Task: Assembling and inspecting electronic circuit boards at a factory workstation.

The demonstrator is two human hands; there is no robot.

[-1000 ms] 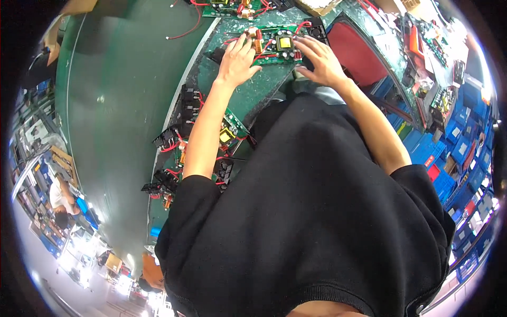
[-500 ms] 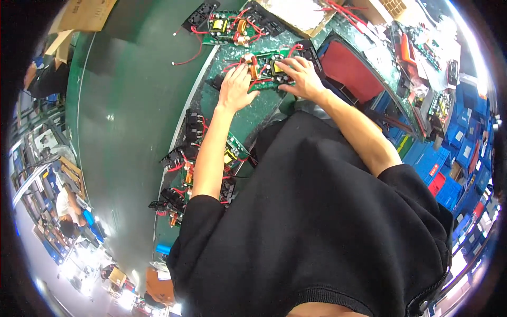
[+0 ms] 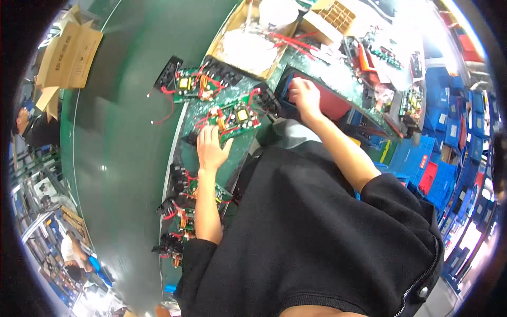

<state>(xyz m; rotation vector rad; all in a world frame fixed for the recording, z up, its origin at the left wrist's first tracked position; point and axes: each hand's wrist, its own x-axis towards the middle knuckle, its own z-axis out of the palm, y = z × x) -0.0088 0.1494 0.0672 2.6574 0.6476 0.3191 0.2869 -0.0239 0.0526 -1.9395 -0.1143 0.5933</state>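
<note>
In front of me, a green circuit board point(image 3: 232, 120) with a yellow-topped transformer, red wires and a black part at its far right end lies on the bench. My left hand point(image 3: 212, 153) reaches the board's near left edge, thumb spread and fingers stretched out. Off to the right, my right hand point(image 3: 306, 99) is above a red-bottomed, dark-rimmed bin point(image 3: 332, 101) beside the bench. Its fingers are curled in, and anything inside them is hidden. A second wired circuit board point(image 3: 196, 84) with black end parts lies just beyond.
Several more wired boards point(image 3: 182, 216) line the bench left of my left forearm. Beyond them runs a wide green belt point(image 3: 124, 132). A shallow cardboard box point(image 3: 245, 50) and a partitioned carton point(image 3: 330, 21) stand at the back. Blue crates point(image 3: 417, 158) are stacked at right.
My right hand has left the board and moved right, over the red-bottomed bin. My left hand stays by the board's left edge. The whole view has shifted, showing more of the back bench.
</note>
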